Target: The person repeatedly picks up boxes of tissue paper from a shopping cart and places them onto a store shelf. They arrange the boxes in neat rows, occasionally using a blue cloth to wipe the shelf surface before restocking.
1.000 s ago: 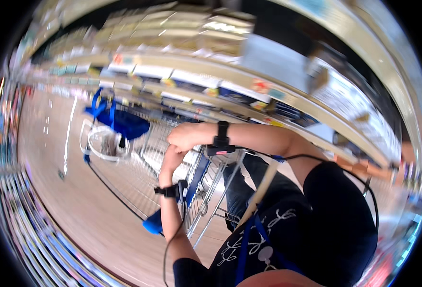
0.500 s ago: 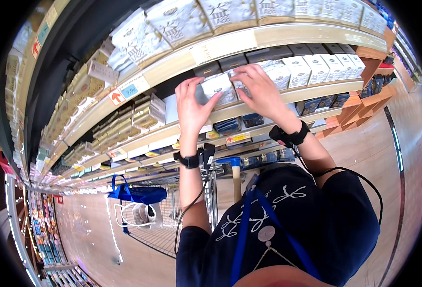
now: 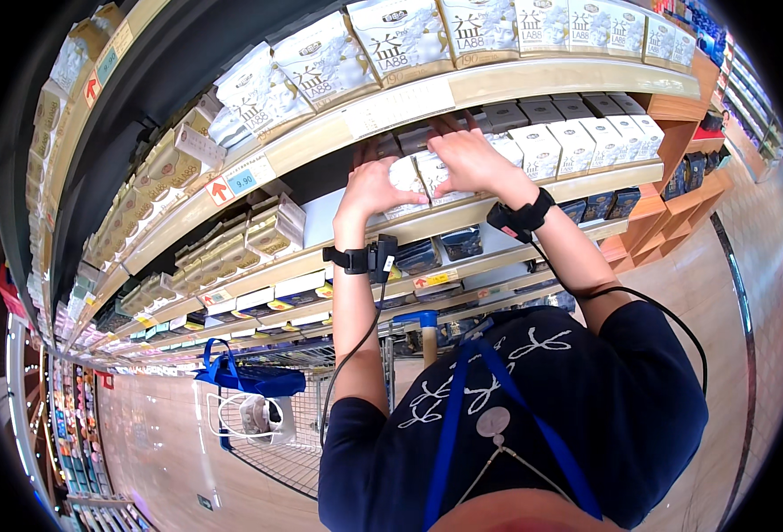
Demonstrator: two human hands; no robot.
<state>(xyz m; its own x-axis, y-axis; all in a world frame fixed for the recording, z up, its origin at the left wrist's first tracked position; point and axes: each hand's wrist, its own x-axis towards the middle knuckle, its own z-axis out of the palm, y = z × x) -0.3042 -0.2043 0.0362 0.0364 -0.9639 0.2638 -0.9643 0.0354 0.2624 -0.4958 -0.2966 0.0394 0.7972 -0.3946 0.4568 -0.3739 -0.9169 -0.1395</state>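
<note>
1. White cartons (image 3: 416, 177) sit in a row on the middle shelf (image 3: 462, 213), centre top of frame; I've got both hands on them.
2. My left hand (image 3: 369, 188) has fingers spread flat on one carton's face.
3. My right hand (image 3: 471, 160) lies fingers-open across the neighbouring cartons.
4. A wire trolley (image 3: 276, 434) with a blue bag (image 3: 250, 377) stands at lower left.

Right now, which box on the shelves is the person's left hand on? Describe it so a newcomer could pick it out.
Find the long wooden shelf lined with small white boxes, below the shelf of large bags. At the row's left end sits the white box under the left hand, beside the right hand. Unlike its neighbours, fingers cover it and an empty gap lies to its left.
</note>
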